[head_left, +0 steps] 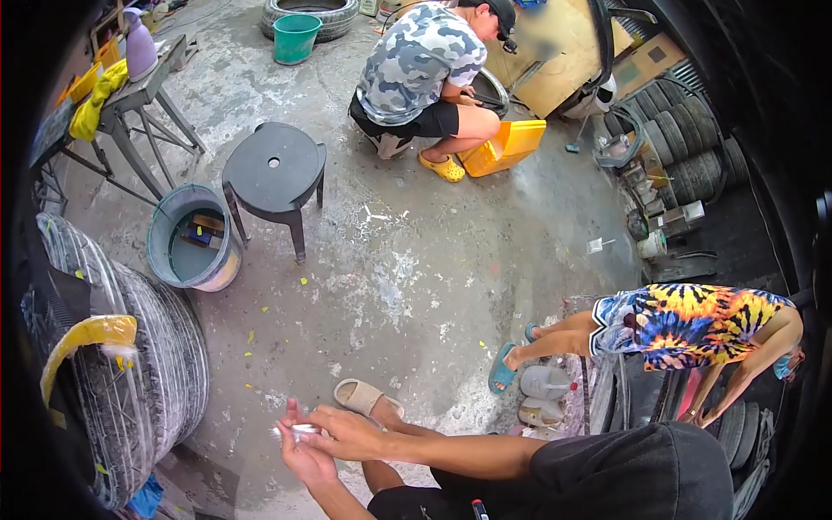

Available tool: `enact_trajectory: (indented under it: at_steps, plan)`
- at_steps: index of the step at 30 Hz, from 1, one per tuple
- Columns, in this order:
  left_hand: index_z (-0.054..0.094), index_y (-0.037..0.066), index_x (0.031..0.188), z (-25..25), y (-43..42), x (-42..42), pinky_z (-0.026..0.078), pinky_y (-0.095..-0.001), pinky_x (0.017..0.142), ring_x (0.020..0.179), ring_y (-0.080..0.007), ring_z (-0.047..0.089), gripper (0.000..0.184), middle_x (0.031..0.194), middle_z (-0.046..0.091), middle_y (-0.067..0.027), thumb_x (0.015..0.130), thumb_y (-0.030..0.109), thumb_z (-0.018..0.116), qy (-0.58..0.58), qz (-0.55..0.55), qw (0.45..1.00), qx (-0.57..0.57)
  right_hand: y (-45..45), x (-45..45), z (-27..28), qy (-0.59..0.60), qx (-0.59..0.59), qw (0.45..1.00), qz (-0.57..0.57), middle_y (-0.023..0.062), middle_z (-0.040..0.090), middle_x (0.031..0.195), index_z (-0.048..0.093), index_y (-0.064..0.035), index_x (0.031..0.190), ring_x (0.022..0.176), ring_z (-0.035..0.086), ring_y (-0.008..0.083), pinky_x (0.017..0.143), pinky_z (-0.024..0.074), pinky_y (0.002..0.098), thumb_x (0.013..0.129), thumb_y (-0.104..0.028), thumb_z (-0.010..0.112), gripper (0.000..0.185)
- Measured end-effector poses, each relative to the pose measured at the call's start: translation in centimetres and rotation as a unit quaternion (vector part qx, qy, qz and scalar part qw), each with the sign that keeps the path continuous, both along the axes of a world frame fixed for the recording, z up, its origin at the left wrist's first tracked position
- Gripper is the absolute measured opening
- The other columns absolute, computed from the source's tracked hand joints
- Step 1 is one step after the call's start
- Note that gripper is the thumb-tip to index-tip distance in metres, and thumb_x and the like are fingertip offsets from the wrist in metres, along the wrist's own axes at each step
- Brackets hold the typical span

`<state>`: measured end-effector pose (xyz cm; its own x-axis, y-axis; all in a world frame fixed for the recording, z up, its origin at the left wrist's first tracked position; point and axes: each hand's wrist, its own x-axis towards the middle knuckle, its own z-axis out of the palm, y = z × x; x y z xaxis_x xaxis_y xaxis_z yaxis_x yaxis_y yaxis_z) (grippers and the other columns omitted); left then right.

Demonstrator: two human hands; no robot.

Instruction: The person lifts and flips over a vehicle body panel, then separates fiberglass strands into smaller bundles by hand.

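At the bottom of the head view, my left hand [308, 459] is raised palm-up, fingers partly curled around a small whitish object [303, 429]. It is blurred and too small to name. My right hand [351, 435] reaches across from the right, fingertips pressed together on the same object. The two hands touch or nearly touch. Below them show my bent legs and a beige sandal [368, 398] on the floor.
A big tire [160, 347] with a yellow strip stands at left, near a water bucket [192, 238] and a grey stool [274, 165]. A crouching person [420, 69] works beside a yellow container [504, 147]. Another person [693, 325] bends over at right, near stacked tires [680, 130].
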<state>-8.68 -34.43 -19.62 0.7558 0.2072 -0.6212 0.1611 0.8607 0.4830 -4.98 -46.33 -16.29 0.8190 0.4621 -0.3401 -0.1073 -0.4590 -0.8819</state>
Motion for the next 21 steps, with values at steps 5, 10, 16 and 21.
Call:
enact_trajectory:
  at_steps: [5,10,16,21]
  plan:
    - [0.051,0.009,0.092,0.5,-1.7,0.6,0.029,-0.044,0.107,0.127,-0.0236,0.039,0.028,0.133,0.047,-0.0115,0.099,0.035,0.043,-0.041,-0.05,0.998,-0.009,-1.4,0.0,-0.9,0.027,0.063,0.996,-0.051,0.0098,0.054,0.087,0.057,-0.0007,0.112,0.079,0.054,0.0243,0.072,0.0437,0.0339,0.097,-0.039,0.047,0.042]
    - [0.05,0.01,0.089,0.5,-2.2,0.1,0.028,-0.0443,0.109,0.13,-0.0258,0.037,0.024,0.129,0.05,-0.0119,0.1,0.029,0.041,-0.023,-0.043,0.998,-0.041,-1.9,0.0,-1.4,0.289,0.198,0.93,-0.115,0.0147,0.063,0.097,0.062,-0.0024,0.111,0.092,0.057,0.0205,0.081,0.044,0.0354,0.097,-0.041,0.046,0.044]
    - [0.05,0.009,0.09,-0.5,-2.3,-0.8,0.031,-0.0446,0.107,0.127,-0.0266,0.041,0.026,0.124,0.052,-0.013,0.099,0.032,0.042,-0.032,-0.04,0.997,-0.066,-1.9,-0.7,-2.5,0.206,0.124,0.969,-0.049,0.0057,0.054,0.081,0.056,-0.0013,0.088,0.075,0.048,0.014,0.067,0.0414,0.0302,0.097,-0.03,0.051,0.031]
    - [0.05,0.006,0.098,1.4,-2.3,0.1,0.033,-0.0443,0.106,0.125,-0.0284,0.043,0.033,0.121,0.053,-0.0156,0.098,0.039,0.043,-0.033,0.01,0.995,-0.095,-0.3,-1.7,-4.4,0.118,0.154,0.975,-0.105,0.0086,0.057,0.075,0.057,-0.003,0.088,0.07,0.054,0.0163,0.062,0.0434,0.0334,0.094,-0.026,0.054,0.024]
